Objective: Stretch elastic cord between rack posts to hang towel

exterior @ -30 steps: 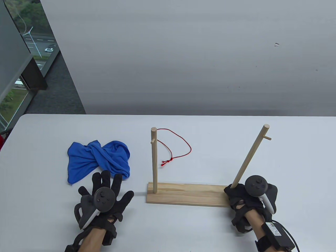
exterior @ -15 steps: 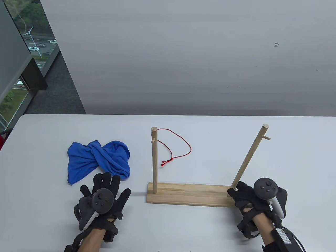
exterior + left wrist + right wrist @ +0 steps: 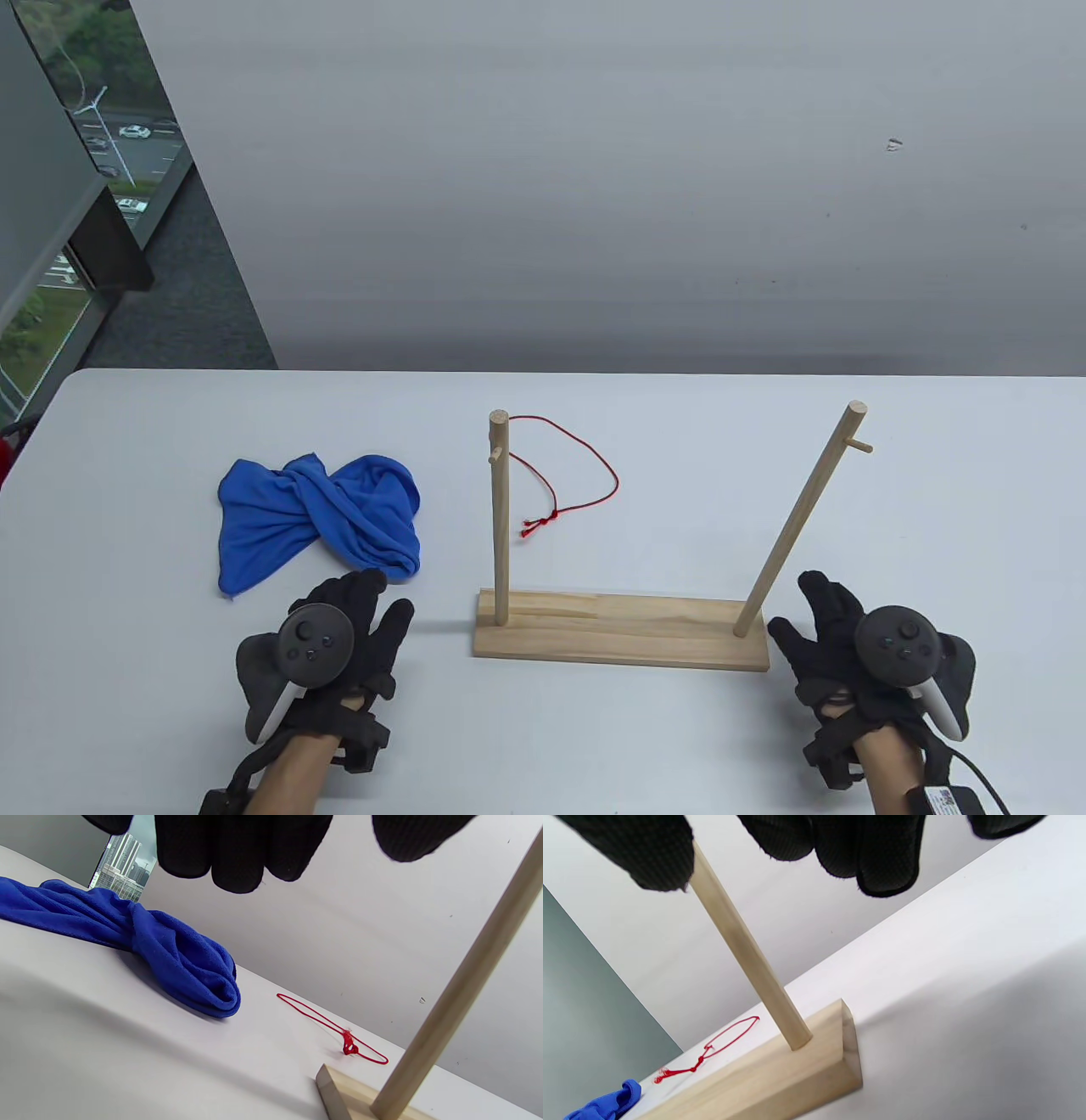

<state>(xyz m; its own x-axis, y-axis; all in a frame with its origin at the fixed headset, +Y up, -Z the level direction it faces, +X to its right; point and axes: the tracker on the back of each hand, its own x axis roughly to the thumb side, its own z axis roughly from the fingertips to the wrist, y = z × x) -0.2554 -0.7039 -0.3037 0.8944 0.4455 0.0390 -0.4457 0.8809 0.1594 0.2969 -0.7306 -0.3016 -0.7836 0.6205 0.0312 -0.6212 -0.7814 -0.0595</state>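
The wooden rack's base (image 3: 619,632) stands mid-table with a left post (image 3: 499,518) and a right post (image 3: 797,522). The red elastic cord (image 3: 585,475) lies loose on the table behind the rack. The crumpled blue towel (image 3: 322,518) lies to the left. My left hand (image 3: 365,598) hovers open and empty just in front of the towel. My right hand (image 3: 814,607) is open and empty just right of the base, apart from it. The left wrist view shows the towel (image 3: 169,955), the cord (image 3: 335,1031) and a post (image 3: 458,997). The right wrist view shows the right post (image 3: 746,950), the base (image 3: 780,1082) and the cord (image 3: 721,1043).
The white table (image 3: 594,747) ends at a far edge below a grey wall (image 3: 594,212). A window (image 3: 51,255) is at the far left. A cable (image 3: 976,772) runs from my right wrist.
My right hand has let go of the foot of the right post and moved right, off the base. My left hand has drawn back a little and its fingers are less spread.
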